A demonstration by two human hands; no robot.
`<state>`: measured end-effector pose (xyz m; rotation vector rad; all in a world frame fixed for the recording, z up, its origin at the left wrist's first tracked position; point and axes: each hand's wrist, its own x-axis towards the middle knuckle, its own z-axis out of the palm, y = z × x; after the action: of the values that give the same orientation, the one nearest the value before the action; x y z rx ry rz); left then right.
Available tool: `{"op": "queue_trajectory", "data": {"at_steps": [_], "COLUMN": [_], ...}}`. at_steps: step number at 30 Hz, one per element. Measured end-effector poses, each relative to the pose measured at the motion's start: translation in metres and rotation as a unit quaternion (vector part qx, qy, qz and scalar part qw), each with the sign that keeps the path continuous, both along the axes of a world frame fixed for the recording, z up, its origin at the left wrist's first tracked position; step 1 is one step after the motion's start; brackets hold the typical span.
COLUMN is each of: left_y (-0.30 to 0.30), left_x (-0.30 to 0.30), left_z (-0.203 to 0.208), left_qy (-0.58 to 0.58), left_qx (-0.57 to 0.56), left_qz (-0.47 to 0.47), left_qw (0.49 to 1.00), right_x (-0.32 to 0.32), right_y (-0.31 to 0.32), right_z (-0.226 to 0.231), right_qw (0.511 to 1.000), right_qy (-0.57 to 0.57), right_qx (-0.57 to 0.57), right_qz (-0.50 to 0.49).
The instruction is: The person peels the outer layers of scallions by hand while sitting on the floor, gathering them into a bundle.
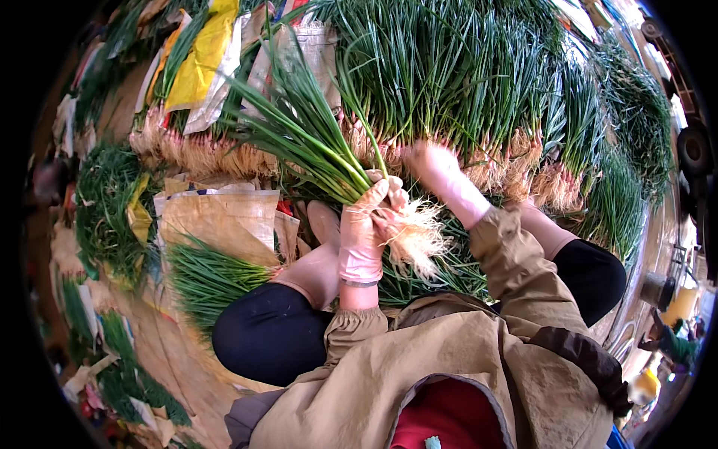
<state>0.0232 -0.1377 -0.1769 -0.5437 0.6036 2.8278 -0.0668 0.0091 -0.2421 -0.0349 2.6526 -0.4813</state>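
My left hand (376,203), in a thin pinkish glove, is closed round a bunch of green garlic (318,142). Long green leaves fan up and to the left from it, while a tangle of pale roots (413,233) hangs on the right of the fist. My right hand (432,161), gloved too, is smeared by motion at the root ends of a wide row of green garlic (441,75). Its fingers cannot be made out, nor whether anything is in them.
A beige woven sack (221,221) lies left of my legs, above a smaller heap of green garlic (213,280). Another row with roots (202,153) sits at upper left, partly under a yellow sheet (202,63). Loose leaves lie between my bent legs. A wheel (694,150) stands at far right.
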Motion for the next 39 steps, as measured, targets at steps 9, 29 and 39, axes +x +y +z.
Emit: {"op": "queue_trajectory", "data": {"at_steps": [9, 29, 39], "left_y": [0.015, 0.049, 0.022], "left_x": [-0.006, 0.003, -0.004], "left_z": [-0.015, -0.011, -0.025], "left_qy": [-0.057, -0.092, -0.061], "left_qx": [-0.173, -0.239, -0.131], "left_qz": [-0.065, -0.210, -0.112], "left_qw": [0.981, 0.943, 0.983], "right_x": [-0.038, 0.055, 0.100], "right_y": [0.037, 0.077, 0.228], "right_z": [0.027, 0.012, 0.178], "right_qw": [0.922, 0.838, 0.987], "right_qy": [-0.047, -0.133, -0.020], "right_qx": [-0.310, -0.504, -0.034], "right_qz": [-0.227, -0.162, -0.153]}}
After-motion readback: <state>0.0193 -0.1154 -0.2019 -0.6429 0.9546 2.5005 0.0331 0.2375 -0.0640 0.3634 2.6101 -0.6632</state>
